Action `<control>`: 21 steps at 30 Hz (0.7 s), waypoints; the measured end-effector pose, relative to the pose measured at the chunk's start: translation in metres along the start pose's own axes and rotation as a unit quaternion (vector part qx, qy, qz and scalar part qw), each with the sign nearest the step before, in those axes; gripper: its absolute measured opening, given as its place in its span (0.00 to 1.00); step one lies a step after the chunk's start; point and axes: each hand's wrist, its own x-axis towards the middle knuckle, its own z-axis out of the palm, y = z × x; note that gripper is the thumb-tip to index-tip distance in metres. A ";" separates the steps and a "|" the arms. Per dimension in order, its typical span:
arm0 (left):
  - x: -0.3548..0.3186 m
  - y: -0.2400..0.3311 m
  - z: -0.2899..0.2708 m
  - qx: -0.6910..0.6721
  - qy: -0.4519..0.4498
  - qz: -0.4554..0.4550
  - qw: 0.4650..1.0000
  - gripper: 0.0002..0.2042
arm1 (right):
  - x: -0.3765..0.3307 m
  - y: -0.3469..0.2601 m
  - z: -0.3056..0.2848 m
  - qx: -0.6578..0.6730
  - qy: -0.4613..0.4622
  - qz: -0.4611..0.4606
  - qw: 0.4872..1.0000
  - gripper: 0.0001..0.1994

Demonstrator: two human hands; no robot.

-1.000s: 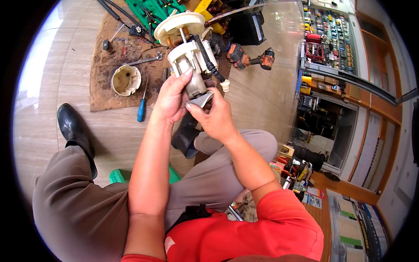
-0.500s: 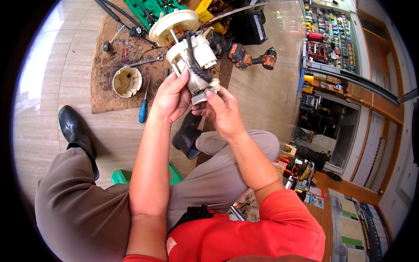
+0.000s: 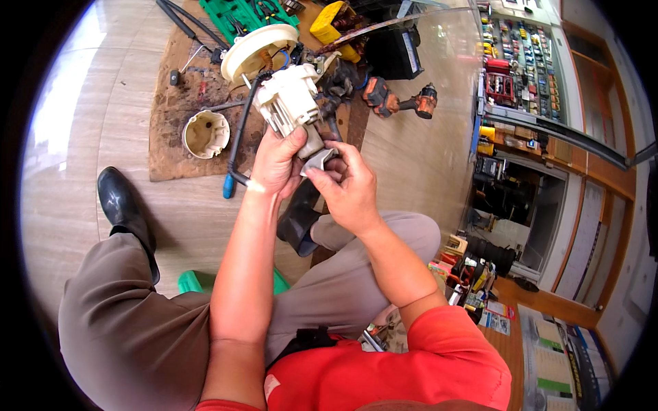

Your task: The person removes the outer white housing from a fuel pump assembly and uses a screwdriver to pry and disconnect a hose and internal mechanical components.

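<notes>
My left hand [image 3: 275, 161] grips the lower body of a white plastic pump assembly [image 3: 288, 103] held up in front of me. It has a round cream flange [image 3: 255, 49] on top and a black hose [image 3: 240, 140] running down its side. My right hand [image 3: 349, 185] pinches a grey piece [image 3: 319, 161] at the assembly's bottom end, fingertips touching it. I sit on a green stool [image 3: 195, 281], knees apart, above a wooden floor.
A brown mat [image 3: 175, 130] on the floor holds a cream cup-shaped housing [image 3: 204, 133], a blue-handled screwdriver [image 3: 228, 186] and small parts. Beyond lie a green tool case [image 3: 236, 14], a yellow item [image 3: 329, 20] and an orange cordless drill [image 3: 401, 103]. Shelves stand at the right.
Both hands have tilted the assembly and raised it slightly; the right fingers shifted on the grey piece at its bottom end.
</notes>
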 end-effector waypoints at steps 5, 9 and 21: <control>0.002 0.012 -0.007 0.131 -0.027 0.004 0.991 0.36 | 0.005 -0.005 -0.004 0.237 -0.050 0.162 0.957 0.28; -0.002 0.002 0.003 0.192 -0.019 0.046 0.980 0.37 | 0.011 -0.008 -0.014 0.247 -0.092 0.292 0.919 0.26; -0.008 -0.007 -0.014 0.028 -0.053 -0.037 0.997 0.36 | 0.005 -0.013 -0.003 0.117 -0.053 0.148 0.981 0.23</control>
